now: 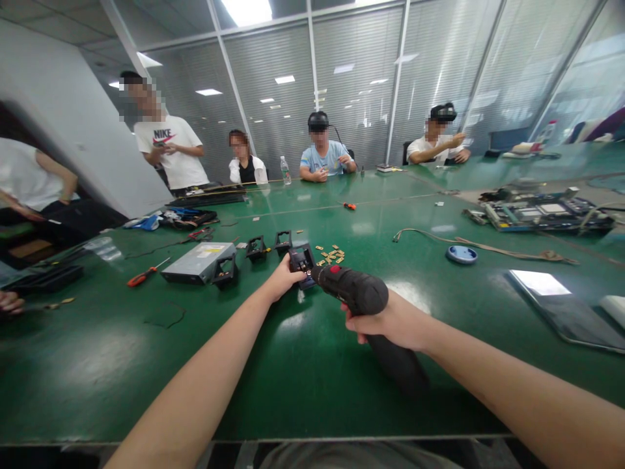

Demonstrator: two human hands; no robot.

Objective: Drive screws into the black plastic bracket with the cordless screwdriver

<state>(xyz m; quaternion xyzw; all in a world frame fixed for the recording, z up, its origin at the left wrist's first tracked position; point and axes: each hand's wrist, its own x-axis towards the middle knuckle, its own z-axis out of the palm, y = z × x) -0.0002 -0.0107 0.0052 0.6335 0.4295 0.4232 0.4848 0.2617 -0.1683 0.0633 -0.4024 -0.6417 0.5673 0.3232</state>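
Note:
My right hand (pixel 383 319) is wrapped round the grip of a black cordless drill (pixel 354 286), its nose pointing left. My left hand (pixel 283 278) grips a black plastic housing (pixel 301 258) by its left side. The drill's tip meets or nearly meets the front of this housing; the exact contact is too small to make out. Just behind lie several small brass-coloured pieces (pixel 336 254). Similar black housings stand to the left: one (pixel 225 272) beside a grey metal drive box, another (pixel 256 249) and a third (pixel 282 241) farther back.
The grey drive box (pixel 198 264) and a red-handled screwdriver (pixel 146 273) lie left on the green table (pixel 312 378). To the right are a blue round lid (pixel 461 254), a cable (pixel 488 246), a tablet-like device (pixel 566 306) and circuit boards (pixel 541 208). Several people are across and left.

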